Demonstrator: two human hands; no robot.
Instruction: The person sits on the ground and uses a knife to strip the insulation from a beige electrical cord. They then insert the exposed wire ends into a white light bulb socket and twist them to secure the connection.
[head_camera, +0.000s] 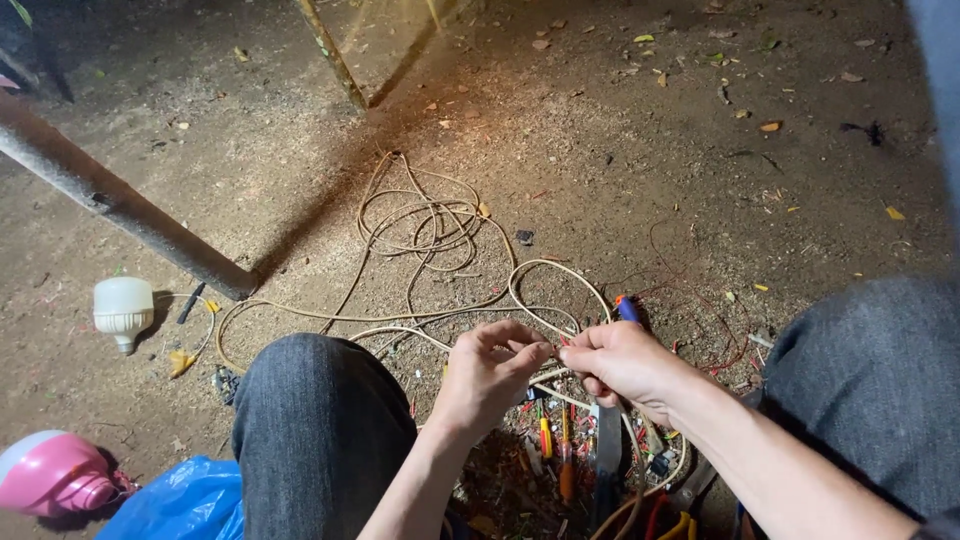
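I sit on bare dirt with my knees apart. My left hand (492, 368) and my right hand (618, 362) meet fingertip to fingertip and pinch a thin beige wire (430, 235) between them. The wire runs away from my hands into loose tangled loops on the ground ahead. My right hand also grips a tool with a blue and orange handle (626, 307), whose tip pokes out above the knuckles. Below my hands lie screwdrivers with yellow and red handles (556, 447) and a flat metal blade (606, 450).
A white bulb (123, 311) lies at the left beside a slanted grey metal pole (120, 205). A pink round object (52, 473) and a blue plastic bag (180, 502) sit at the bottom left. Thin red wires (700, 310) trail at the right. Dry leaves scatter the dirt.
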